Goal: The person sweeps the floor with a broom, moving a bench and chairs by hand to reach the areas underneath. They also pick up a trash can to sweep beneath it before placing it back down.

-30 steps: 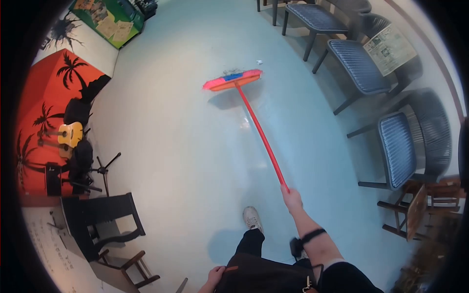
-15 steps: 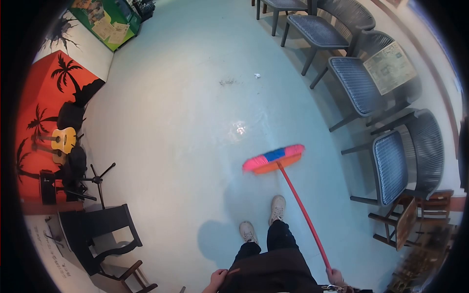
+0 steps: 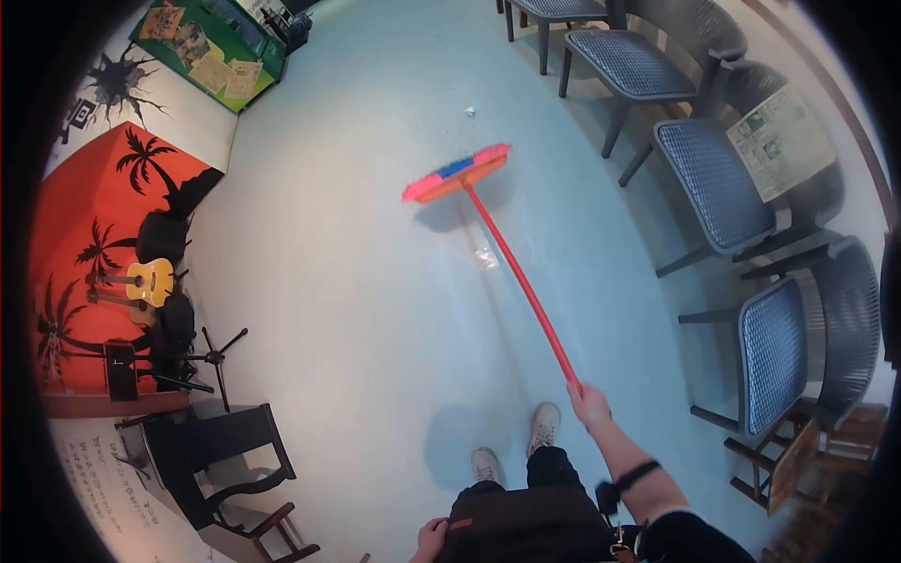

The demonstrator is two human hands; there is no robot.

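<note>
My right hand (image 3: 589, 405) is closed around the upper end of a broom's red handle (image 3: 523, 281), with that arm stretched forward. The push broom's head (image 3: 458, 173) has pink and blue bristles on an orange block. A shadow lies below the head, apart from it, so it appears raised off the floor. Just beyond it sits a small white crumpled scrap (image 3: 470, 112); the dark specks of dirt by the bristles are partly hidden. Down by the side of a dark brown bag (image 3: 526, 525) at my waist, my left hand (image 3: 432, 539) has curled fingers; what they grip is hidden.
Grey woven chairs (image 3: 774, 342) line the right wall, one with a printed sheet (image 3: 781, 141) on it. Small wooden stools (image 3: 788, 464) stand nearer me. On the left are a black wooden chair (image 3: 221, 450), a black stand (image 3: 215, 357), guitars (image 3: 150, 281) and a green cabinet (image 3: 221, 47).
The broom has swung forward and slightly left, its head leaving the floor near my feet for the dirt specks. My right arm has extended forward with it. My left hand stays by the bag.
</note>
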